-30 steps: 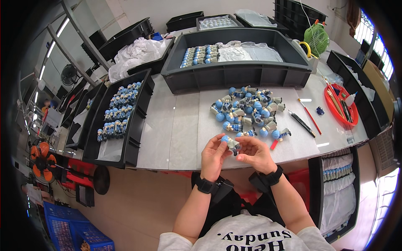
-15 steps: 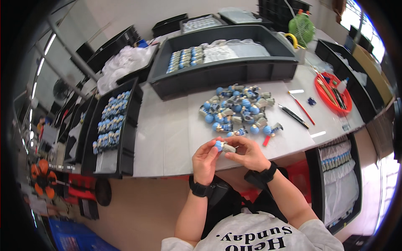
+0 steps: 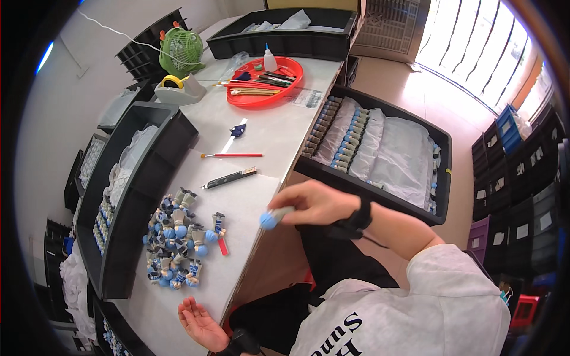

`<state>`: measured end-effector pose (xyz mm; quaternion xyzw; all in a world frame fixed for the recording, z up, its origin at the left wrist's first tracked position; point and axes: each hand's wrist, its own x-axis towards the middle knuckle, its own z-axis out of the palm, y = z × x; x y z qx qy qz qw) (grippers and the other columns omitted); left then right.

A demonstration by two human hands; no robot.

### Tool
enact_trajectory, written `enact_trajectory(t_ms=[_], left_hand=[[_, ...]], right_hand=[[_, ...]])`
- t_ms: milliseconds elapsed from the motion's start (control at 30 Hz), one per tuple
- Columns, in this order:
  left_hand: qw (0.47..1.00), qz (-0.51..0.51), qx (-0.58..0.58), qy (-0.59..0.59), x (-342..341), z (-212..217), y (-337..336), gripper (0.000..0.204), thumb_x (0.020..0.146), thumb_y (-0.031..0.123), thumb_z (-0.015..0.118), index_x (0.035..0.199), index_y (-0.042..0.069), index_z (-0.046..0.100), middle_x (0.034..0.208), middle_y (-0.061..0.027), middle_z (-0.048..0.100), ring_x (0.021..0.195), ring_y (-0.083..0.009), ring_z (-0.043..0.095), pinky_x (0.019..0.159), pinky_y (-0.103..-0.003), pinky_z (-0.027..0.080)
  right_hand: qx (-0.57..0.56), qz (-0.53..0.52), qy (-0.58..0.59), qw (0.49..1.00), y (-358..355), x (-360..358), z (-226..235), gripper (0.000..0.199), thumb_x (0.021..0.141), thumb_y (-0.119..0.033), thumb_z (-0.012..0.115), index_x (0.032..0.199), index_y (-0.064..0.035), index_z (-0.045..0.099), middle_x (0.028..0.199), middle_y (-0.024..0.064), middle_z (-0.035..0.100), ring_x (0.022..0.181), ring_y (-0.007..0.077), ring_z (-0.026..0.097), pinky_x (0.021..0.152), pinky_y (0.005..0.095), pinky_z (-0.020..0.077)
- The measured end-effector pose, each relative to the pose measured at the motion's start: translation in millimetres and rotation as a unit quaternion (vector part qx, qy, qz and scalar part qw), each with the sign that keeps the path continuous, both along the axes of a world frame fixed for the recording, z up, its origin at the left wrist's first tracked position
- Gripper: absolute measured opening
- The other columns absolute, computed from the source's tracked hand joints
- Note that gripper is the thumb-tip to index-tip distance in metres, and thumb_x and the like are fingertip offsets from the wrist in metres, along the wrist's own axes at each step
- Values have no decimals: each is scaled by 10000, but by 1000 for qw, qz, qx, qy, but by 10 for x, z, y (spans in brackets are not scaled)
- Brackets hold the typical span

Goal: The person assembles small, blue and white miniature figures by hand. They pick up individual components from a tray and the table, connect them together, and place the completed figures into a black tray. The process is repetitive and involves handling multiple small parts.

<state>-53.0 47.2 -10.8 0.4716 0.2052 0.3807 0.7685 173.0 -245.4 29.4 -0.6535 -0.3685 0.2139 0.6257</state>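
Observation:
My right hand [image 3: 317,203] is closed round a small figurine [image 3: 270,220] with a blue round head and a grey body, held above the table's front edge. Palm up and empty, my left hand [image 3: 202,323] is open at the table's edge, fingers loosely curled. Between it and the black tray lies a pile of similar blue-and-grey figurines [image 3: 172,237]. A red strip [image 3: 223,247] sticks out beside the pile. Farther along the table lie a dark craft knife [image 3: 230,178] and a red-handled brush [image 3: 231,155].
A black crate [image 3: 442,178] with rows of figurines and white sheeting stands right of the table. On the table are a red tray [image 3: 300,74] of brushes with a white bottle [image 3: 270,61], a tape dispenser [image 3: 181,91], a green fan [image 3: 181,50] and a long black tray [image 3: 142,196].
My view has turned to the right. My left hand has let go of the figurine, and my right hand has carried it away to the right. The crate beside the table now shows fully.

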Motion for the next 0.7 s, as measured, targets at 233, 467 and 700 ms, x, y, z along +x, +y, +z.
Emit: enact_trajectory(t_ms=[233,467,700], left_hand=[[1000,-13,18,18,10,-1,41,253,890,135,456,1098,-7,446,1086,-114,508,1048,-185,477,863,-257,400],[999,-17,26,12,-11,-32,60,218,890,122,455,1070,1,466,1055,-104,529,1001,-176,500,821,-251,413],[1000,1,-6,-4,48,59,-37,166,877,84,469,1029,30,505,964,-86,568,928,-162,530,770,-254,426]], right_hand=[[-389,-349,-52,851,-1814,603,-402,273,638,-139,663,881,-19,631,743,95,636,678,163,611,644,289,478],[-517,-313,98,791,-2270,777,-1316,237,581,-35,623,815,-11,647,710,113,640,621,174,631,564,282,504],[-523,-309,26,794,-2512,979,-2105,241,491,-85,674,702,-20,576,627,78,598,576,161,589,522,295,483]])
